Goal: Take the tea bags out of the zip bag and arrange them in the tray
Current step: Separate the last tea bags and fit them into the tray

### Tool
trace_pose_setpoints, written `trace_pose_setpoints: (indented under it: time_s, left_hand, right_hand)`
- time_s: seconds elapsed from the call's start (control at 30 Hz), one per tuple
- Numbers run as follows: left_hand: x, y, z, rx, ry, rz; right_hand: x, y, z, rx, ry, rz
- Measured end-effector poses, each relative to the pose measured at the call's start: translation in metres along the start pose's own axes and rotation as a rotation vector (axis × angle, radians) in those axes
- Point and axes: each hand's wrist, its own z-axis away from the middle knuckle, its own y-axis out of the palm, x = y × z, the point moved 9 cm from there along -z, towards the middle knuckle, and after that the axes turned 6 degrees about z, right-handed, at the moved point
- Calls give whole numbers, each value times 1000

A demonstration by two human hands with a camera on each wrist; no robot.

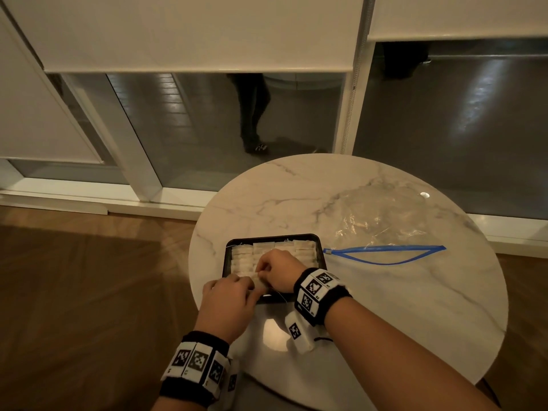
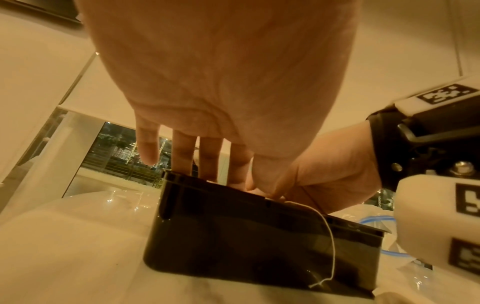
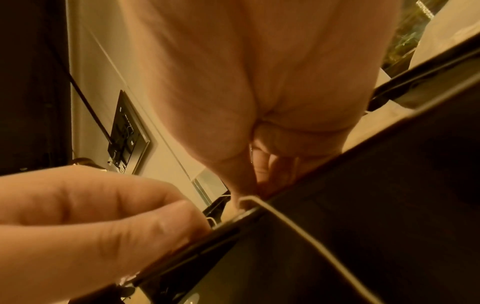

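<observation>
Two hands (image 1: 252, 280) pinch one tea bag (image 1: 257, 279) over tray (image 1: 321, 258) — roughly four rows inside.

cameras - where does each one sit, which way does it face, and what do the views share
Head: worn on the head, looks down at the tray on the table; both forearms show, left hand and right hand on a tea bag.
Left wrist: low by the table, faces the tray's outer wall; palm and fingers show.
Right wrist: beside the tray rim, looks along the palm.
Shared: tray, both hands; a string over the wall in both wrist views.

Head view from above, wrist views close, sharing tray (image 1: 228, 250)
</observation>
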Motion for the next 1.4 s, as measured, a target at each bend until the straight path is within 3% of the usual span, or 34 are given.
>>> trace_pose_setpoints:
  time_s: [0.27, 0.47, 1.07, 1.4]
  left_hand:
    - [2, 16, 4, 116, -61, -83]
    - [5, 28, 6, 187, -98, -34]
    - [8, 33, -8, 213, -93, -37]
    - [2, 32, -8, 228, -111, -56]
  right_hand:
    - [-3, -1, 1, -17, -24, -18]
    - [-16, -29, 12, -177, 15, -131]
    - [-118, -83, 87, -461, 174, -462]
    - [-165, -73, 114, -455, 286, -476]
